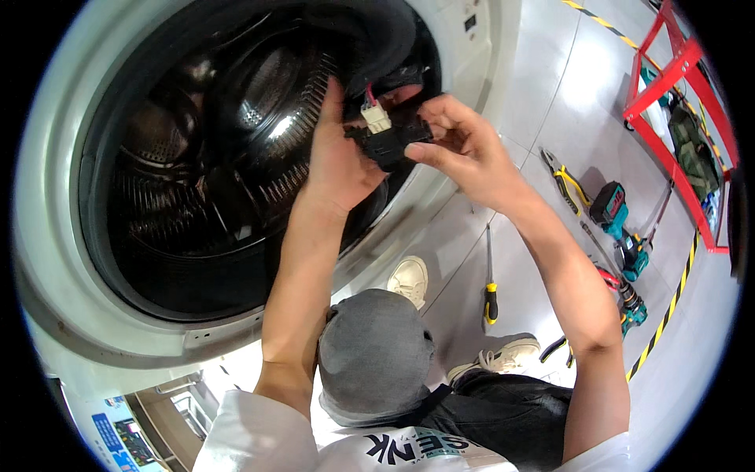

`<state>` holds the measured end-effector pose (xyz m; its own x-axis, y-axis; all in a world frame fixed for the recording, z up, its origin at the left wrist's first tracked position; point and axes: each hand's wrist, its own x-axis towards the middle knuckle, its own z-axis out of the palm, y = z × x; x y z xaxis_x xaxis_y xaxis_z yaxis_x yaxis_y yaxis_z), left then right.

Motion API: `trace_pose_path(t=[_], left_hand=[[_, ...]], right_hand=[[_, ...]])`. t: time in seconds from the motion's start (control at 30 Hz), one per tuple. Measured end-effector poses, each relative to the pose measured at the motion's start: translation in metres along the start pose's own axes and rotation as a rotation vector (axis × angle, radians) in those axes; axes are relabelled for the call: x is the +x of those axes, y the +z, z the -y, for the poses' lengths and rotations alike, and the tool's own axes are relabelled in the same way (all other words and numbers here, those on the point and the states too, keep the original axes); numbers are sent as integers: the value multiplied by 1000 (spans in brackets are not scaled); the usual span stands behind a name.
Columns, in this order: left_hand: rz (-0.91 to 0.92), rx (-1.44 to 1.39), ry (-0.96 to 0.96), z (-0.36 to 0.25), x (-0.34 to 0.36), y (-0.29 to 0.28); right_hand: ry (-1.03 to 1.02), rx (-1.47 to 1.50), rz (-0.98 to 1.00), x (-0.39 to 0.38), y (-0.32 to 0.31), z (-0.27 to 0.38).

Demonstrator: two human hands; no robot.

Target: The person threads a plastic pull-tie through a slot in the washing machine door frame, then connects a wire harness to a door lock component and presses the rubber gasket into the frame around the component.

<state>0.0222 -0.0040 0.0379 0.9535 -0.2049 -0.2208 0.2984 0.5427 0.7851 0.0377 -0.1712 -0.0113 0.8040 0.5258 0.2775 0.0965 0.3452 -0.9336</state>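
The black plastic part (389, 148) is held up at the right side of the washing machine's round opening, in front of the dark door seal (98, 204). The pale rim of the white housing (397, 236) curves just below and to the right of it, near the right wrist. To the left, the opening gives onto the hollow of the ribbed metal drum (263, 106), giving the left hand (340, 157) depth on that side. On the right, the hand's room runs out past the rim over grey floor tiles (543, 102), where a yellow-handled screwdriver (491, 303), pliers (565, 182) and a teal cordless tool (617, 216) lie well apart from the hands.

The part is compact and matt black, with uneven, notched edges and small projections at its ends. A cream connector (376, 119) sits at its top edge, and red wires (370, 94) run up from it towards the seal.

The right hand (460, 145) has its grip closed in a pinch on the part's right end, thumb in front. The left grip bears against the left end with one digit raised off it; its other fingers are mostly hidden, so how far it closes cannot be told.
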Motion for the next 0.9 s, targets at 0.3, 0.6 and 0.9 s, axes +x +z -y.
trace_pose_path(t=[0.3, 0.6, 0.9], left_hand=[[11, 27, 92, 3, -31, -19], [-219, 605, 321, 25, -38, -14], [-353, 679, 494, 17, -47, -27]], right_hand=[[-3, 109, -25, -3, -4, 1], [21, 126, 28, -5, -8, 7], [-33, -53, -62, -9, -10, -9]])
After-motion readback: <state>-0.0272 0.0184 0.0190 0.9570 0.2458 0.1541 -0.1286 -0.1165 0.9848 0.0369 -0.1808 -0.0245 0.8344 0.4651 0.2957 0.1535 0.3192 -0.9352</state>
